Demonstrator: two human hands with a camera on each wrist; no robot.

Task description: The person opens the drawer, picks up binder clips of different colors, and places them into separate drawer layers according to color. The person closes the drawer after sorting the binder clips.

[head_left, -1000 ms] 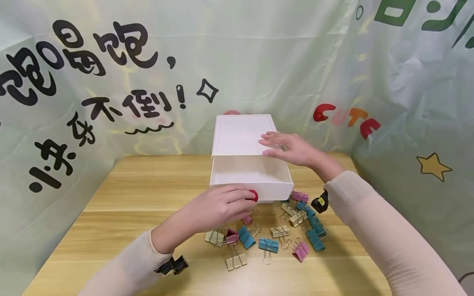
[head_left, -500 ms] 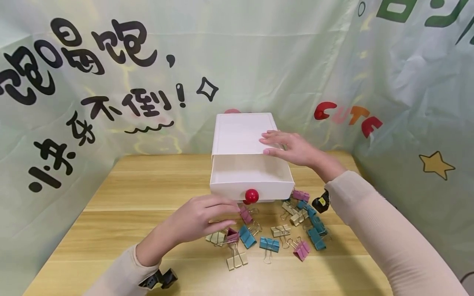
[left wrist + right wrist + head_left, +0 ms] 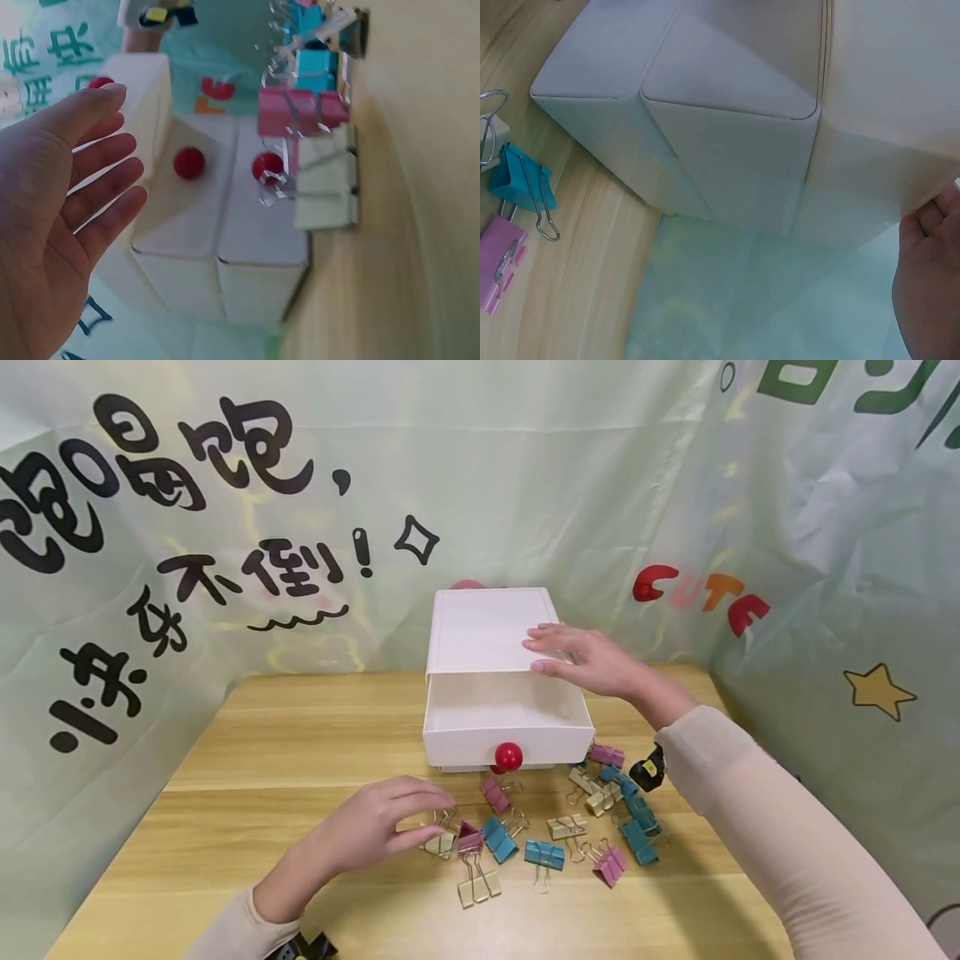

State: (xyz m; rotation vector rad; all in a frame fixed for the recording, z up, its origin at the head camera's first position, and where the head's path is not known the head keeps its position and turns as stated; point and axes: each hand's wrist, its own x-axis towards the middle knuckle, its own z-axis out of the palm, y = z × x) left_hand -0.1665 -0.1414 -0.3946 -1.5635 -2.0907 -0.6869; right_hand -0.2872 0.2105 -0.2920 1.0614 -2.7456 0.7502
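A small white drawer box stands at the back of the table, its top drawer pulled out with the inside showing. A round red knob sits on that drawer's front. My right hand rests on the box's top near the right edge; the right wrist view catches part of this hand by the box's side. My left hand, fingers loosely extended and holding nothing, hovers in front of the box, fingertips near a cream binder clip. Two lower drawers appear shut in the left wrist view.
Several binder clips in blue, pink and cream lie scattered before the box on the wooden table. More blue clips trail off to its right. A printed cloth hangs behind and at the sides.
My left hand has let go of the red knob and moved left and toward me, down beside the binder clips. The drawer stays pulled out; my right hand stays on the box.
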